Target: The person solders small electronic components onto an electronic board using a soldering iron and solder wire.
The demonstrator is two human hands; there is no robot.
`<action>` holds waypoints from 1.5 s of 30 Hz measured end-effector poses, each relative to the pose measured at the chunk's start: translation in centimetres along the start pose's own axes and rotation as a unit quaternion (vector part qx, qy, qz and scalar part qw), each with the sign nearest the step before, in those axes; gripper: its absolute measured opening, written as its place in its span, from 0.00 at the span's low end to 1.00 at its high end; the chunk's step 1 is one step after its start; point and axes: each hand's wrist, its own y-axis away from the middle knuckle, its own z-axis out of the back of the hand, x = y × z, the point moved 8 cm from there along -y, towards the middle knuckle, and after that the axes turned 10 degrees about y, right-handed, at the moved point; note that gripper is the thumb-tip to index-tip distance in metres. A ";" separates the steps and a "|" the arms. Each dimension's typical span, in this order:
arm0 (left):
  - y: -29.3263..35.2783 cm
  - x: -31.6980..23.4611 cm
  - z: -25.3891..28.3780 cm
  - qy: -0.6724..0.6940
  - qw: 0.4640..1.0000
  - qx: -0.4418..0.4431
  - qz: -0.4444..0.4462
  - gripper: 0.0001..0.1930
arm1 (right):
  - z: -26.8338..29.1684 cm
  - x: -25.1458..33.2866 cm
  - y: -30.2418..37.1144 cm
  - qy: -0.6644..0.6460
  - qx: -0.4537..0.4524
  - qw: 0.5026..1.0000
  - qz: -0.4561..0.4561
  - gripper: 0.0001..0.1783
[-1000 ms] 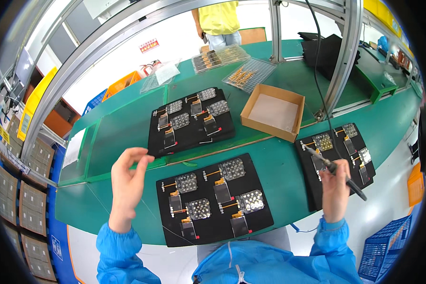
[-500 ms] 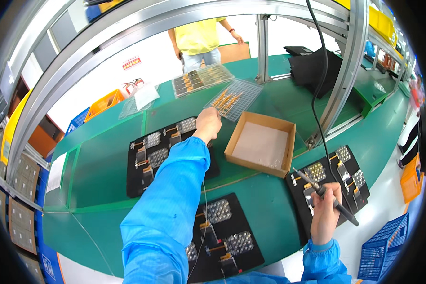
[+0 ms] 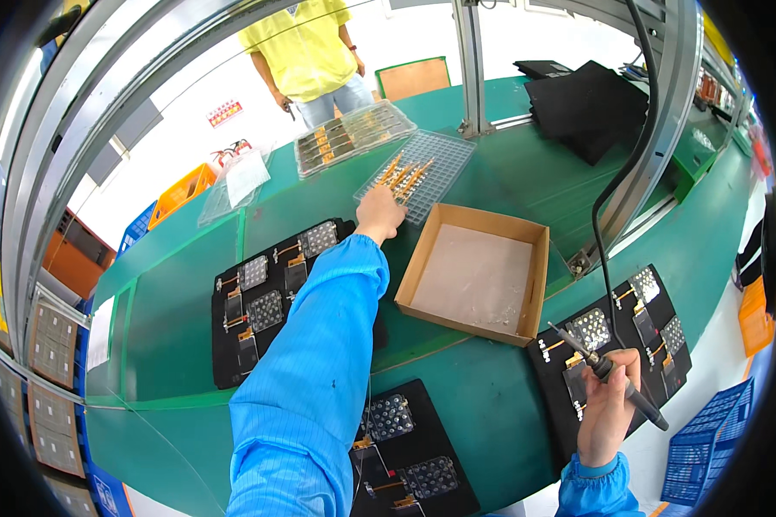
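Note:
My left hand (image 3: pixel 381 214) reaches far forward to the near edge of a clear gridded tray (image 3: pixel 447 164). Its fingers are curled; whatever they pinch is hidden. Just beyond them, several thin orange strips (image 3: pixel 405 175) lie on the grid. A thin strand (image 3: pixel 369 392) hangs beside the left sleeve, its upper end hidden. My right hand (image 3: pixel 608 409) is closed around the dark handle of a soldering iron (image 3: pixel 603 366), tip pointing up and left. Beneath the iron is a black mat (image 3: pixel 547 392) carrying small dark modules and dotted square pieces (image 3: pixel 589 329).
An open cardboard box (image 3: pixel 474 267) stands between my hands. More loaded black mats lie at the left (image 3: pixel 224 345) and in front (image 3: pixel 453 495). Metal posts (image 3: pixel 472 69) and a black cable (image 3: pixel 608 207) cross the bench. Beyond it stands a person in yellow (image 3: pixel 306 52).
The view has shifted, with the bench scene tilted slightly. My left hand has come up against the tray's strips. The right hand still holds the soldering iron over the right mat.

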 end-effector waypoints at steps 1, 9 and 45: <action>0.0 -0.1 -0.4 0.001 1.000 0.015 -0.004 0.11 | 0.0 -0.1 0.0 -0.001 0.001 1.000 -0.004 0.22; 0.5 1.1 0.9 0.018 0.997 -0.054 -0.055 0.10 | -0.7 0.2 0.6 -0.001 0.021 1.000 0.001 0.21; 60.8 1.0 59.3 -0.461 0.696 -0.549 0.044 0.12 | -6.6 3.7 9.3 -0.060 0.225 0.972 -0.023 0.10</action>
